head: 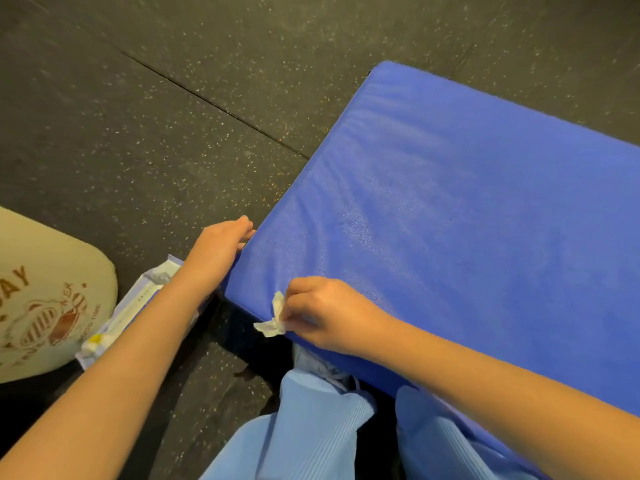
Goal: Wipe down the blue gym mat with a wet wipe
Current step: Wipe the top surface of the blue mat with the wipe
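The thick blue gym mat [450, 209] lies on the dark floor and fills the right half of the view. A crumpled white wet wipe [273, 318] is pinched in my right hand [322, 315] at the mat's near edge, close to its left corner. My left hand [216, 252] grips the mat's left side edge near that same corner, fingers curled over the rim.
A pack of wet wipes [131, 310] lies on the floor under my left forearm. A cream cushion or bag with brown print [45, 299] sits at the left edge. Speckled black rubber floor [156, 116] surrounds the mat. My light blue trousers [311, 434] show at the bottom.
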A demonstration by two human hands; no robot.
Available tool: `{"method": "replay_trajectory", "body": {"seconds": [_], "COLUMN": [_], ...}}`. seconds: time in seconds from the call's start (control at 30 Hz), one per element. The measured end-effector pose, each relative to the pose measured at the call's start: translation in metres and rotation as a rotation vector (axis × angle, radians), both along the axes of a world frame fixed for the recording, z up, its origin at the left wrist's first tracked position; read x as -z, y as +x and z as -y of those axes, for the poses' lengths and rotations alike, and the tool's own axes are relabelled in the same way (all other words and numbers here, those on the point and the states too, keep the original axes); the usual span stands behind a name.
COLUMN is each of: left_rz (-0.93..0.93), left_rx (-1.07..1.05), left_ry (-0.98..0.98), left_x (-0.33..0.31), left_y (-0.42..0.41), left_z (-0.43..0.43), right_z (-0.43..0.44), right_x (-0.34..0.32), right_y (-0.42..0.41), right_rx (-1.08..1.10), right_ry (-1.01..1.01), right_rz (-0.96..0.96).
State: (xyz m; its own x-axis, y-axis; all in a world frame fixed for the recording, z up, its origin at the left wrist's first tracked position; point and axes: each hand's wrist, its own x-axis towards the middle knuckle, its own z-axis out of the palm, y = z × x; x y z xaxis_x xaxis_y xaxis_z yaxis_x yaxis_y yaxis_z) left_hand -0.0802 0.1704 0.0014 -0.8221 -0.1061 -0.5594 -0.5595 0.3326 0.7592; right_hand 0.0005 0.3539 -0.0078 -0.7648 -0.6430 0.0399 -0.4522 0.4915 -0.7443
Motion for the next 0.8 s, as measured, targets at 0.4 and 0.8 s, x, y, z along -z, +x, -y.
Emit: {"method": "replay_trajectory", "body": {"seconds": [0.4, 0.8], "left_rz": [-0.057, -0.078], "left_rx": [-0.286, -0.201], "left_ry": [0.439, 0.312], "left_x": [-0.020, -0.008], "left_y": [0.013, 0.015], "left_z": [0.002, 0.002], "right_z": [0.041, 0.034], "right_x": [-0.018, -0.004], "right_y": [-0.036, -0.059], "right_rx": [0.077, 0.141], "right_ry": [-0.116, -0.036], "right_rz": [-0.236, -0.242]}}
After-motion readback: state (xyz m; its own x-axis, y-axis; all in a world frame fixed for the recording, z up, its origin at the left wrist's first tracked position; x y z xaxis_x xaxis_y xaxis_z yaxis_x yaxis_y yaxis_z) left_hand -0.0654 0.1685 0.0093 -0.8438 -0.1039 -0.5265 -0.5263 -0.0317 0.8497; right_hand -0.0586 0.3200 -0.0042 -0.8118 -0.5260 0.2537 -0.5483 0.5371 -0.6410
